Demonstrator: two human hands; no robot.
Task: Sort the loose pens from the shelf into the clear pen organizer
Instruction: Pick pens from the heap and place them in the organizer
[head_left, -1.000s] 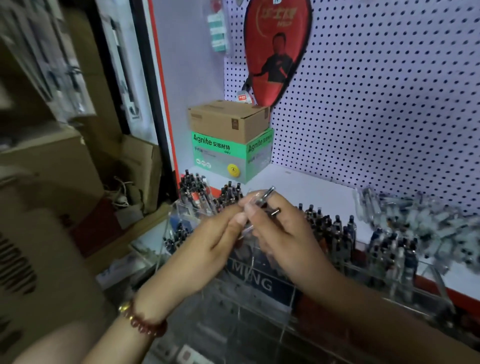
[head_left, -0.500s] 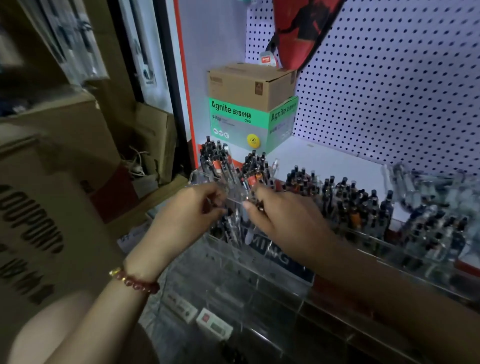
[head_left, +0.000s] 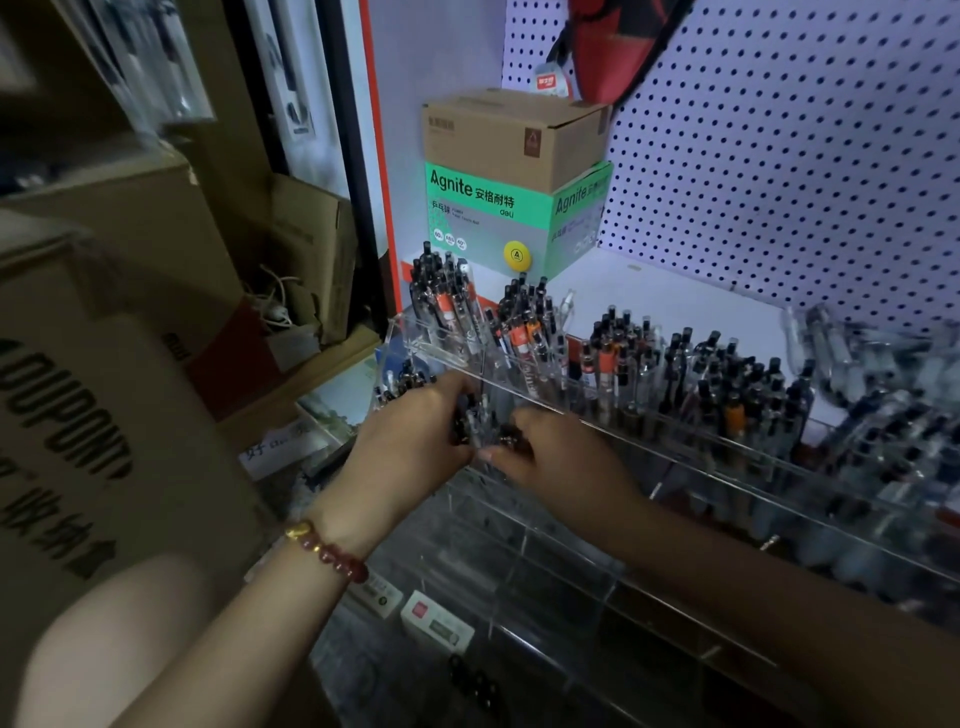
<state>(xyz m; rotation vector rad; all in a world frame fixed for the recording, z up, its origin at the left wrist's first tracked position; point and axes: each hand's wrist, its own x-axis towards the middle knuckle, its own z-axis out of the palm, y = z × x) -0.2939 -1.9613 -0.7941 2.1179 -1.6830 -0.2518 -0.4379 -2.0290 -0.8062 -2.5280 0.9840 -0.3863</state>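
Clear pen organizer (head_left: 411, 339) packed with upright pens (head_left: 524, 322); left hand (head_left: 415, 447), right hand (head_left: 563, 460) fingers clamped on pens.

Beyond the grip, 1 brown carton (head_left: 511, 137) atop 1 green box (head_left: 488, 218). Leftward, large cardboard boxes (head_left: 104, 415). Below, 2 price tags (head_left: 436, 621).

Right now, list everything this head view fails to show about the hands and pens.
- Head view, fingertips of left hand and right hand: hidden behind the hands' own backs, so the grip on the pens between them is unclear.
- Head view, loose pens at the right edge: blurred, uncountable.
- Head view, price labels below: print too small.
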